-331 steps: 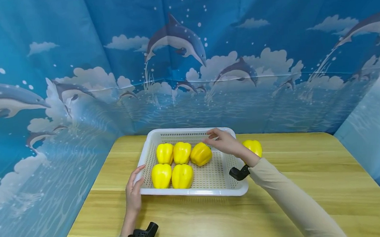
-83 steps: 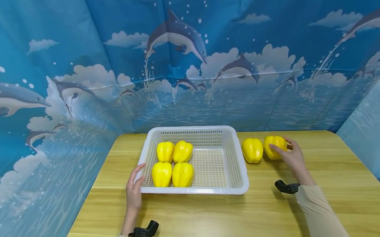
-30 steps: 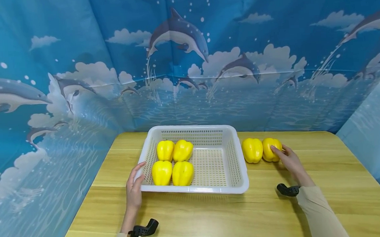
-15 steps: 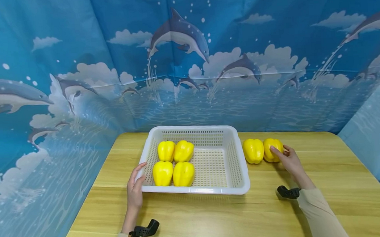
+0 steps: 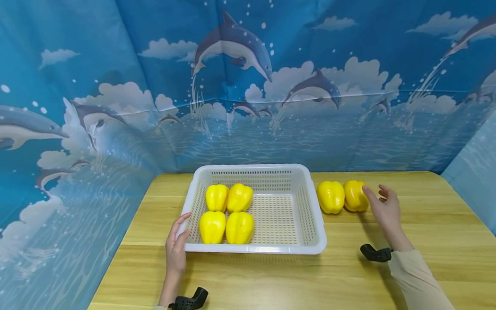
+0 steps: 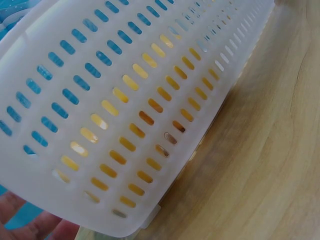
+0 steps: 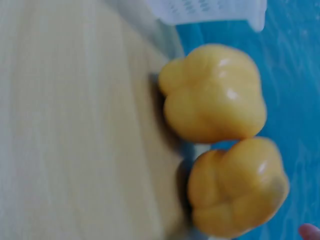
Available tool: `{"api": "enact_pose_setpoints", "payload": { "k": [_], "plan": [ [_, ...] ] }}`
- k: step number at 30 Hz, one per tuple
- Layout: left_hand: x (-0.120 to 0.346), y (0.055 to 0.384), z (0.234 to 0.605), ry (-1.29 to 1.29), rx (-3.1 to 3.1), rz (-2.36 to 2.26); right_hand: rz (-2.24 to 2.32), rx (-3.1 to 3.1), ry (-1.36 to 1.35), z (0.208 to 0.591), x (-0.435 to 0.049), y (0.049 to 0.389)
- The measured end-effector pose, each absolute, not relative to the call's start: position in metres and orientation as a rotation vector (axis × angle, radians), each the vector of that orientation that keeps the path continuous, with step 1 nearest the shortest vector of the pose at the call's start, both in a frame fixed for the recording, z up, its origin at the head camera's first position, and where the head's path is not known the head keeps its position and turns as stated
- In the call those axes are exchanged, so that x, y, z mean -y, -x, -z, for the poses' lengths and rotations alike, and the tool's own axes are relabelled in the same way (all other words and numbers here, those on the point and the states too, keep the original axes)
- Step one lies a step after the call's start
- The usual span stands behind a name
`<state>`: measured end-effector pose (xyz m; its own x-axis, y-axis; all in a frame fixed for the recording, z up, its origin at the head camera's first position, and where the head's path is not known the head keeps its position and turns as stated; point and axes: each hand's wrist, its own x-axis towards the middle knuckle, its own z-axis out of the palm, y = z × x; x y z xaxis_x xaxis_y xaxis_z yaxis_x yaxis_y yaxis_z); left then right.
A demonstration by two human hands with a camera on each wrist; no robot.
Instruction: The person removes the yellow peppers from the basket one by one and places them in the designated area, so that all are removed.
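A white perforated plastic basket (image 5: 260, 250) stands on the wooden table, its left half holding several yellow bell peppers (image 5: 239, 227). My left hand (image 5: 175, 248) grips the basket's left rim; in the left wrist view its fingertips (image 6: 35, 226) show past the basket's lower corner. Right of the basket, two more yellow bell peppers lie side by side, touching: one nearer the basket (image 5: 330, 197) and one farther right (image 5: 355, 196). My right hand (image 5: 386, 213) is just to the right of the outer pepper, fingers loosely bent and holding nothing.
The wooden table (image 5: 282, 290) extends in front of the basket and to its right. Behind it hangs a blue curtain (image 5: 243, 79) with dolphins, close to the basket's back rim. Black wrist cameras (image 5: 375, 253) sit on both wrists.
Since the oldest frame, a pepper has left the basket and lies on the table beside the other. My right hand has just let go of it and drawn slightly right. The left hand has stayed.
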<state>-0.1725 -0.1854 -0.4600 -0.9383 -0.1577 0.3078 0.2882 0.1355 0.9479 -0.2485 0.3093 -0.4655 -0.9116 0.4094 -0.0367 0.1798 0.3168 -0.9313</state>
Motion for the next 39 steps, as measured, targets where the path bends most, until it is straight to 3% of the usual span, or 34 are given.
{"api": "enact_pose_setpoints", "payload": {
  "k": [7, 21, 29, 39],
  "plan": [
    [0.185, 0.172, 0.46, 0.128, 2.081, 1.874, -1.563, 2.202, 0.526, 0.446, -0.293, 0.244],
    [0.185, 0.172, 0.459, 0.112, 2.085, 1.872, -1.56, 2.058, 0.138, 0.405, -0.239, 0.227],
    [0.185, 0.172, 0.459, 0.125, 2.072, 1.887, -1.494, 2.173, -0.116, 0.364, -0.194, 0.198],
    [0.186, 0.172, 0.46, 0.126, 2.068, 1.882, -1.454, 2.346, -0.395, 0.356, -0.166, 0.201]
  ]
}}
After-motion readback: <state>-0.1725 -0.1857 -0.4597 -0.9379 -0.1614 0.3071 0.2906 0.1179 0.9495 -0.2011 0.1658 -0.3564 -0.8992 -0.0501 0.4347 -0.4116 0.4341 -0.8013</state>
